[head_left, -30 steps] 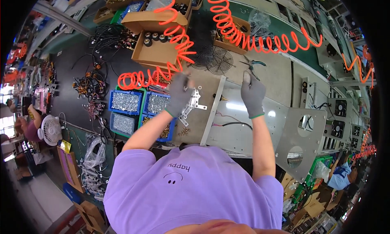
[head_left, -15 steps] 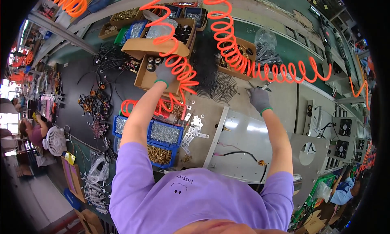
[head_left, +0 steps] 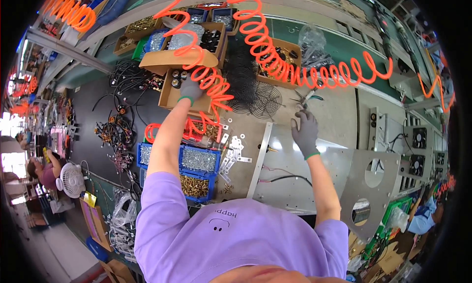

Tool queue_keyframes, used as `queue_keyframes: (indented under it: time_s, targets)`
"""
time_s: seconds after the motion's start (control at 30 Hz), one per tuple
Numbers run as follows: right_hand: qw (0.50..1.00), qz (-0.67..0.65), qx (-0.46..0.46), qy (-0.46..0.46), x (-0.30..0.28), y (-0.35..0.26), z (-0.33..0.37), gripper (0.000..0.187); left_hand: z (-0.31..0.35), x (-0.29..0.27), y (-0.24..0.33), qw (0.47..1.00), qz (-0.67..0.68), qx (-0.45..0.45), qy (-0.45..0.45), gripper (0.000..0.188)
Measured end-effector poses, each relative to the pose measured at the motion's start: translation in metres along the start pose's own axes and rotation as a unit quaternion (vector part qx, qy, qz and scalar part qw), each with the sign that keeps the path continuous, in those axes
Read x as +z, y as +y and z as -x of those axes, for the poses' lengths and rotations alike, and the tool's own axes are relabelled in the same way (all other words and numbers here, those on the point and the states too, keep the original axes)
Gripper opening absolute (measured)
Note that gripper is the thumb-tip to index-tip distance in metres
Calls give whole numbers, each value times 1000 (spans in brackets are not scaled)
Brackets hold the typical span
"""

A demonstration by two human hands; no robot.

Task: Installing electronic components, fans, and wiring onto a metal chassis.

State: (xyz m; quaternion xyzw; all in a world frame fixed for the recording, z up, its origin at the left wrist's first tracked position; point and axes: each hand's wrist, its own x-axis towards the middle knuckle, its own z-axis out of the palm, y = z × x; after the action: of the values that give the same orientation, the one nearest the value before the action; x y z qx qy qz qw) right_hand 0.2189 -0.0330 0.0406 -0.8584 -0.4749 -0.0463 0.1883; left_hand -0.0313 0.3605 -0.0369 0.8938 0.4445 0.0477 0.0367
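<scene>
My left hand (head_left: pixel 191 89), in a grey glove, reaches into an open cardboard box (head_left: pixel 168 95). It is beside several round, metal-rimmed parts (head_left: pixel 175 82); its fingertips are hidden from view. My right hand (head_left: pixel 306 132), gloved likewise, hovers over the far edge of a grey metal panel (head_left: pixel 290 160), fingers apart and nothing visible in them. Just beyond it, pliers (head_left: pixel 305 100) lie on the bench, apart from the fingers. A black cable (head_left: pixel 290 178) runs across the panel, its end covered by my right forearm. Black round wire guards (head_left: pixel 265 102) lie between the hands.
Orange coiled air hoses (head_left: pixel 268 49) (head_left: pixel 211 84) hang low over the bench. Blue bins (head_left: pixel 200 160) of screws and flat metal brackets (head_left: pixel 235 150) sit nearer me. Wire bundles (head_left: pixel 117 128) are at left, fan-fitted housings (head_left: pixel 418 138) at right. Other people work at both sides.
My right hand has drawn back toward me and left, away from the pliers, which now lie clear of it. My left hand stays in the cardboard box.
</scene>
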Motion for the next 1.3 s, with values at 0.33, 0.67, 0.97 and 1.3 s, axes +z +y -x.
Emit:
queue_keyframes:
  time_s: [0.33, 0.67, 0.97, 1.3]
  targets:
    - [575, -730, 340, -146, -25, -102, 85, 41, 159, -162, 117, 943, 327, 56, 34, 44]
    - [734, -572, 366, -8, 12, -35, 125, 30, 275, -124, 260, 884, 388, 248, -75, 51]
    - [933, 67, 228, -272, -26, 0, 104, 44, 304, -116, 261, 804, 567, 125, -127, 50]
    - [730, -585, 275, -219, -49, -57, 155, 38, 310, -132, 254, 813, 535, 228, 19, 41]
